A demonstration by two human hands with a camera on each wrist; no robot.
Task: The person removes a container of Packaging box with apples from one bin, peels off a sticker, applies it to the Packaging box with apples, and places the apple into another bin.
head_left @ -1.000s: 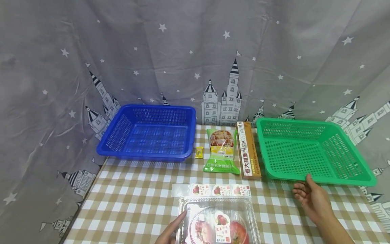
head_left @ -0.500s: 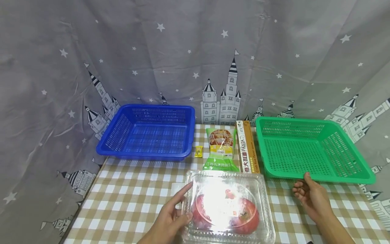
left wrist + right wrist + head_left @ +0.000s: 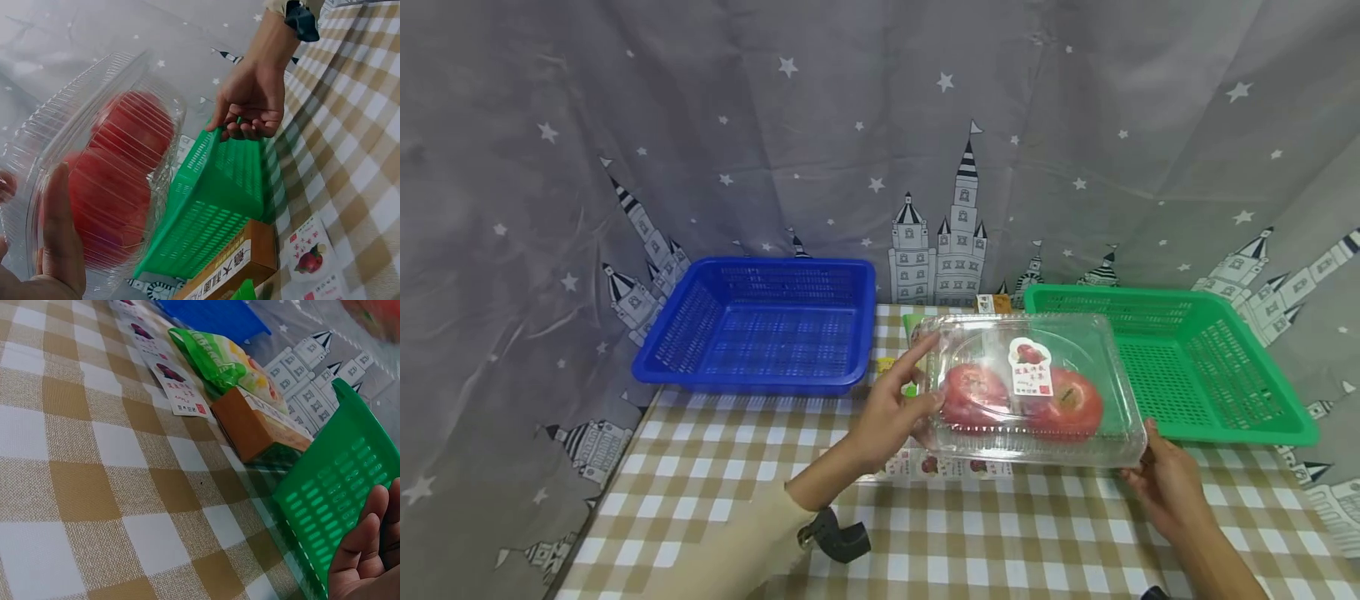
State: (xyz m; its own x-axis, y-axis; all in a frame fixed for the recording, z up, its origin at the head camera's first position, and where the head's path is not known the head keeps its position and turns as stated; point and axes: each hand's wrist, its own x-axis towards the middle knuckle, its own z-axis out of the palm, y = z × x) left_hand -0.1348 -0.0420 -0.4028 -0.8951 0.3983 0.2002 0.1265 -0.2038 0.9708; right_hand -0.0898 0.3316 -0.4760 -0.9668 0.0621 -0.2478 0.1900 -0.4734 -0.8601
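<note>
My left hand (image 3: 925, 375) grips the left end of a clear plastic clamshell box (image 3: 1037, 387) with two red fruits and a small label inside. It holds the box in the air over the table's middle, its right end in front of the green basket (image 3: 1240, 433). In the left wrist view a finger (image 3: 59, 237) lies flat on the clamshell box (image 3: 119, 162). My right hand (image 3: 1161, 483) sits just under the box's right corner with loosely curled fingers, holding nothing; whether it touches the box I cannot tell. The right wrist view shows the right hand (image 3: 369, 556) next to the green basket (image 3: 337, 487).
A blue basket (image 3: 745, 385) stands at the back left. A pasta box (image 3: 256, 428), a green snack packet (image 3: 219, 362) and a small yellow candy (image 3: 883, 364) lie between the baskets, partly hidden by the clamshell. A strip of fruit stickers (image 3: 955, 465) lies on the checked tablecloth (image 3: 1037, 533).
My left hand has lifted the clamshell box from the table's near edge, up and to the right toward the green basket. The right hand has hardly moved.
</note>
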